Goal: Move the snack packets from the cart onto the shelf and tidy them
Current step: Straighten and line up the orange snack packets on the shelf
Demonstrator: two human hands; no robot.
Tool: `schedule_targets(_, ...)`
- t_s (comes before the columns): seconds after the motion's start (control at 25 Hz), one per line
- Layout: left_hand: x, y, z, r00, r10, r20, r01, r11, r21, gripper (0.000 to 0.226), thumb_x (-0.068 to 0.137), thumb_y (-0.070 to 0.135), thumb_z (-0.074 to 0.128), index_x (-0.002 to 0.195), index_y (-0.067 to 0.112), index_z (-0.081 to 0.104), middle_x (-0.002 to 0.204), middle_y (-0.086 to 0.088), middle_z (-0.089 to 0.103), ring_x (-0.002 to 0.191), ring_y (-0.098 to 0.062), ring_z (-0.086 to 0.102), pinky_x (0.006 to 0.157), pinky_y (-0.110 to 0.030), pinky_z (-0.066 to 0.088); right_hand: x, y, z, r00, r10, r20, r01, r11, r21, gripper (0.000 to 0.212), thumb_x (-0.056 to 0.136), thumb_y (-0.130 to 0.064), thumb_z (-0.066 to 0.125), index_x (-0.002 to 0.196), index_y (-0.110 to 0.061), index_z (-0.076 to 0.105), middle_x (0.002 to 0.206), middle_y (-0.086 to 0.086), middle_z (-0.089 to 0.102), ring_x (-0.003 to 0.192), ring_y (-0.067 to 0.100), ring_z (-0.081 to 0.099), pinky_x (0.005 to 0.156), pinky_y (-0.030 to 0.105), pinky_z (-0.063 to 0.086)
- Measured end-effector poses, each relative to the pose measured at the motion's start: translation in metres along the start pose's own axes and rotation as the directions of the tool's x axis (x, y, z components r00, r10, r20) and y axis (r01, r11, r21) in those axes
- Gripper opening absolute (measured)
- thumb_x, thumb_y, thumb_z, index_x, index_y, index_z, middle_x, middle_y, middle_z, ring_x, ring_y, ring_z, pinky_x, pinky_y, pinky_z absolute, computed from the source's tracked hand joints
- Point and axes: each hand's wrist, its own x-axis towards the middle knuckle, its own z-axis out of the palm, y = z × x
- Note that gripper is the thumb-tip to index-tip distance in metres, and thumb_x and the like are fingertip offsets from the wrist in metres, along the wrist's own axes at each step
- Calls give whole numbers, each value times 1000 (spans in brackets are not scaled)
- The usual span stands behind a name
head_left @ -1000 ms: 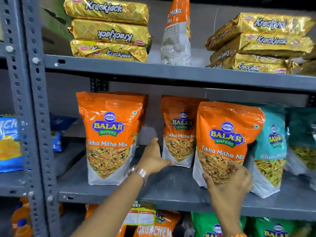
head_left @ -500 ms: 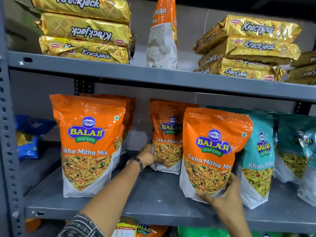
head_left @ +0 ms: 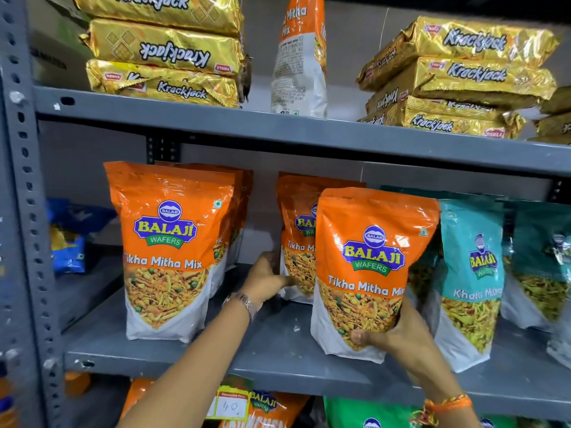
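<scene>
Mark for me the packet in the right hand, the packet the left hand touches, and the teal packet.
Front orange packet [head_left: 372,257], head view, on its logo.
Rear orange packet [head_left: 296,242], head view, on its front.
Teal packet [head_left: 472,264], head view, on its logo.

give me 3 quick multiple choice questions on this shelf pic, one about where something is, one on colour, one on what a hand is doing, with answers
1. Where do the gold biscuit packs lie?
A. top shelf
B. middle shelf
C. floor

2. What colour is the packet right of the front orange packet?
A. red
B. teal
C. black

3. What is the right hand doing?
A. hanging free
B. gripping the front orange packet's lower part
C. touching a gold pack

Answers:
1 A, the stacks rest on the top shelf, above the orange packets.
2 B, its front is teal.
3 B, its fingers wrap that packet's base; the left hand holds the orange packet behind.
</scene>
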Motion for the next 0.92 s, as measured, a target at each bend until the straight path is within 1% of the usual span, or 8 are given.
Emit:
schedule_targets(0.08, -21, -1, -12, 1000, -5, 16, 7, 992, -123, 75, 60, -4, 85, 121, 24, 51, 120, -6, 66, 102, -10, 65, 75, -18, 55, 1, -1, 12, 999, 3, 44, -4, 999, 34, 111, 24, -43, 105, 124, -34, 57, 117, -2, 77, 108, 20, 74, 95, 51, 61)
schedule_targets(0.16, -44, -3, -25, 966, 34, 258, 2, 990, -138, 101, 51, 1, 86, 139, 25, 43, 132, -7, 60, 121, -18, 61, 86, -26, 57, 1, -3, 27, 999, 1, 54, -3, 999, 44, 108, 26, -38, 105, 122, -28, 57, 116, -1, 76, 109, 22, 73, 95, 53, 60)
schedule_targets(0.28, -68, -2, -36, 875, 57, 481, -126, 986, 113, 110, 53, 6, 95, 143, 37, 41, 140, 8, 61, 131, -7, 59, 104, -29, 52, 0, -9, 48, 998, -11, 66, 10, 1000, 12, 103, 27, -41, 104, 117, -29, 55, 114, -4, 74, 107, 17, 71, 92, 47, 62)
schedule_targets(0.48, -74, -7, -30, 953, 96, 289, -188, 932, 310, 99, 43, 18, 100, 124, 46, 51, 122, 20, 69, 114, 7, 64, 95, -19, 53, 1, -14, 64, 988, -28, 153, 19, 998, 56, 102, 29, -45, 104, 118, -30, 55, 116, -4, 74, 108, 12, 72, 88, 38, 64)
schedule_targets(0.6, -74, -16, -24, 969, 80, 232, -148, 944, 294, 95, 34, 28, 104, 113, 47, 57, 112, 27, 72, 103, 12, 67, 80, -10, 55, 7, -22, 53, 975, -27, 220, -42, 952, 303, 95, 38, -44, 103, 121, -23, 59, 116, 1, 78, 112, 19, 74, 83, 30, 64)
schedule_targets(0.68, -75, -17, -21, 973, 80, 218, -143, 946, 291, 94, 29, 37, 105, 108, 54, 58, 110, 29, 72, 101, 11, 68, 78, -9, 55, 20, -38, 41, 990, -58, 132, -12, 879, 476, 68, 60, -37, 91, 120, -19, 64, 115, 1, 80, 115, 24, 74, 85, 30, 62)
schedule_targets(0.76, -74, -17, -18, 974, 79, 212, -139, 948, 286, 97, 26, 45, 104, 111, 53, 58, 111, 24, 74, 103, 6, 70, 84, -18, 58, 38, -62, 32, 997, -80, 12, 59, 826, 561, 50, 83, -33, 75, 125, -7, 66, 120, 15, 77, 107, 31, 72, 90, 40, 57)
schedule_targets(0.92, -72, -14, -15, 973, 66, 222, -129, 951, 281, 90, 29, 37, 105, 108, 49, 62, 107, 18, 77, 100, 3, 73, 85, -23, 60, 62, -99, 26, 975, -100, -197, 186, 855, 484, 13, 99, -15, 65, 100, -4, 72, 98, 21, 74, 90, 30, 69, 91, 51, 58)
